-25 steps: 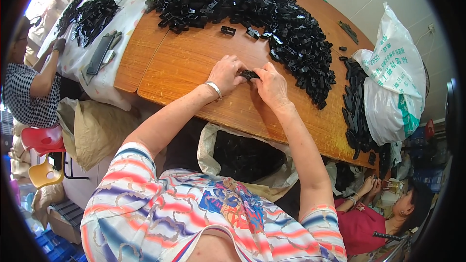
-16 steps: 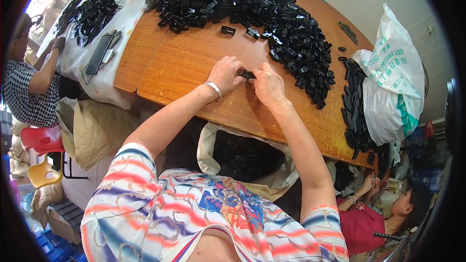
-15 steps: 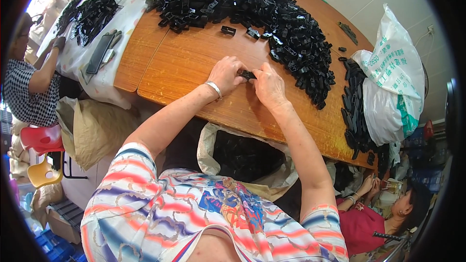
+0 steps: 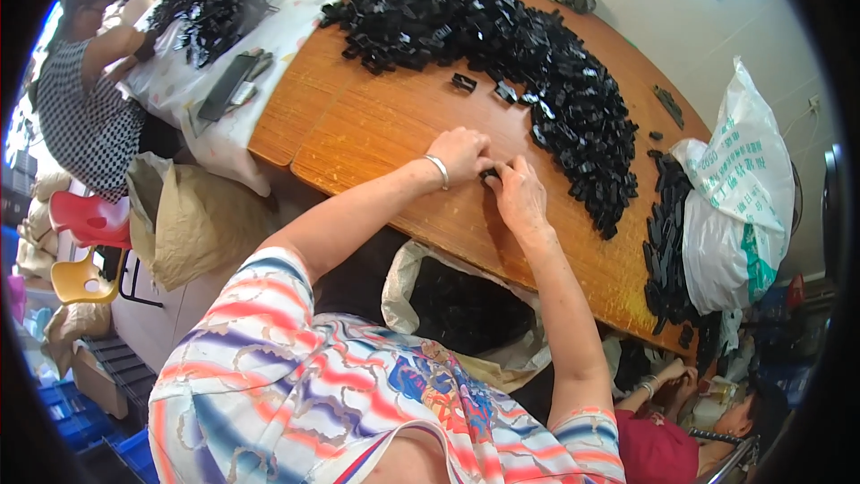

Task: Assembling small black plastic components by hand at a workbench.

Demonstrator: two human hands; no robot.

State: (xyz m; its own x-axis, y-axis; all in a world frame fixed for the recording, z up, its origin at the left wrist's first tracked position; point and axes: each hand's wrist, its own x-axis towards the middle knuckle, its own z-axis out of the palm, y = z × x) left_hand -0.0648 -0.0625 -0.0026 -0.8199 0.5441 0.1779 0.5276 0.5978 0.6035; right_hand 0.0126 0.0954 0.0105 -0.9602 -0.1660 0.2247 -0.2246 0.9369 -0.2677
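Observation:
My left hand [image 4: 460, 155] and my right hand [image 4: 520, 195] meet over the near part of the wooden table [image 4: 394, 139]. Between their fingertips sits a small black plastic part [image 4: 489, 174], mostly covered by the fingers. Both hands are closed on it. Beyond them a large heap of similar black plastic parts [image 4: 502, 31] curves from the far left round to the right. One loose black part [image 4: 463, 82] lies apart from the heap, on its near side.
Below the table edge, an open sack [image 4: 405, 287] holds dark parts. Long black strips [image 4: 667, 242] lie at the right beside a white plastic bag [image 4: 739, 197]. One person [image 4: 85, 108] works at the left table; another [image 4: 658, 435] sits at lower right. A brown sack [image 4: 202, 224] stands left.
The whole view has shifted and tilted, so the table sits further right and lower. My hands stay together on the small part, which is now more hidden by my fingers.

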